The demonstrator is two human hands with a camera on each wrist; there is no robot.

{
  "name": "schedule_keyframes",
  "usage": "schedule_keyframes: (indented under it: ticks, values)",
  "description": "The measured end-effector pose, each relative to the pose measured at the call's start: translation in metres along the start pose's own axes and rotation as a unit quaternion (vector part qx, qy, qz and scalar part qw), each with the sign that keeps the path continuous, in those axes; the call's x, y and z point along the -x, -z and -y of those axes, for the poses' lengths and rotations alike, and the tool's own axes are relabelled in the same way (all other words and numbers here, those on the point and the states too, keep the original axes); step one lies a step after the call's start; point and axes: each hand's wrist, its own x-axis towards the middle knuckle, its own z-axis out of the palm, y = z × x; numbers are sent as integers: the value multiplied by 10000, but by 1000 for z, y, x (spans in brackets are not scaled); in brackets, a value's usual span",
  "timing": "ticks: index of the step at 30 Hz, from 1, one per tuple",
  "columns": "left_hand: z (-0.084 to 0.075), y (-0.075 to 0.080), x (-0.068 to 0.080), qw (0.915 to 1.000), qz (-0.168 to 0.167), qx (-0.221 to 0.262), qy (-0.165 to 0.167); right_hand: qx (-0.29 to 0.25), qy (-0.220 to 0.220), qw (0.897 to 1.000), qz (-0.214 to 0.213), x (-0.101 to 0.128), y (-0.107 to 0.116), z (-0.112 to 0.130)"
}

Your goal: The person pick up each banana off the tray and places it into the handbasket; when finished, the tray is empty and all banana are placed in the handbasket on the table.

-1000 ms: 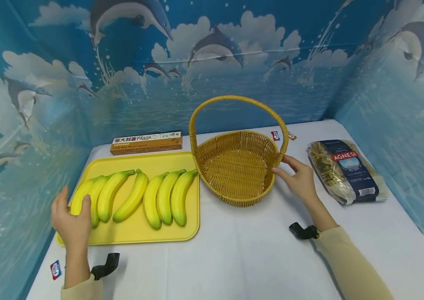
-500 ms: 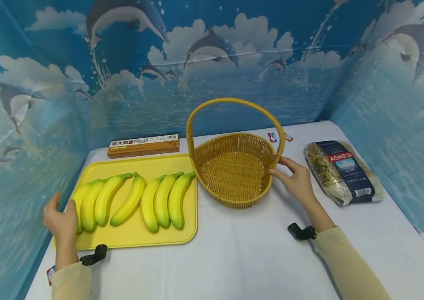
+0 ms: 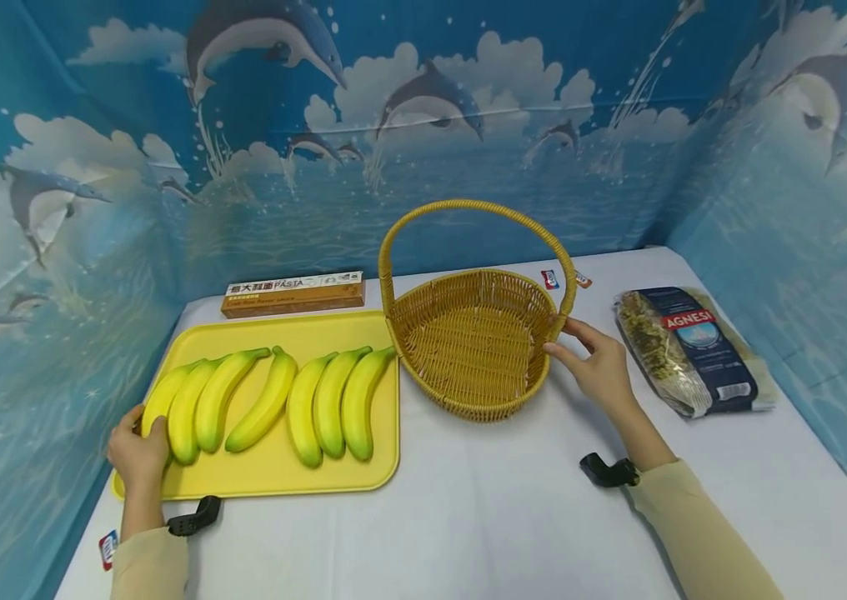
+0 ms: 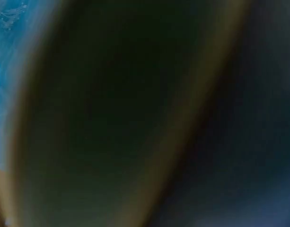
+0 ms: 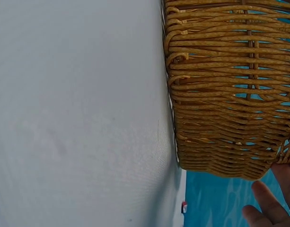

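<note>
My left hand (image 3: 138, 451) is at the near left corner of a yellow tray (image 3: 273, 483). Its thumb and fingers hold the lower end of the leftmost banana (image 3: 162, 395). Beside that banana lie several more bananas (image 3: 262, 407), side by side on the tray. A dark blur fills most of the left wrist view and hides the hold. With my right hand (image 3: 599, 367) I pinch the right side of a woven basket (image 3: 468, 400) at the foot of its tall handle (image 3: 474, 204). In the right wrist view, fingers (image 5: 265, 198) show by the wicker wall (image 5: 225, 104).
Behind the tray lies a pasta box (image 3: 293, 295). To the right of the basket is a bag of Agnesi pasta (image 3: 689, 350). Small wrappers (image 3: 549, 279) lie behind the basket, and another wrapper (image 3: 108, 550) near my left wrist. A dolphin-print curtain (image 3: 423, 150) borders the table.
My left hand has come down from above the tray's left side and taken hold of the leftmost banana. My right hand stays on the basket, which has not moved.
</note>
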Motion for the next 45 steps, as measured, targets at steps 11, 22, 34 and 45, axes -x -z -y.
schedule_keyframes:
  ticks: [11,22,34,45]
  values:
    - [6,2,1,9997,-153,142,158,-43,93,9999,-26,2,-2,2]
    - [-20,9,15,9904,-755,813,826,0,77,10000,-23,1,-1,3]
    - [-98,-13,79,9746,-841,1371,-1556,-70,109,9999,-29,0,0,4]
    - [-183,-78,143,9059,730,1859,-3734,-29,83,10000,-14,0,1,2]
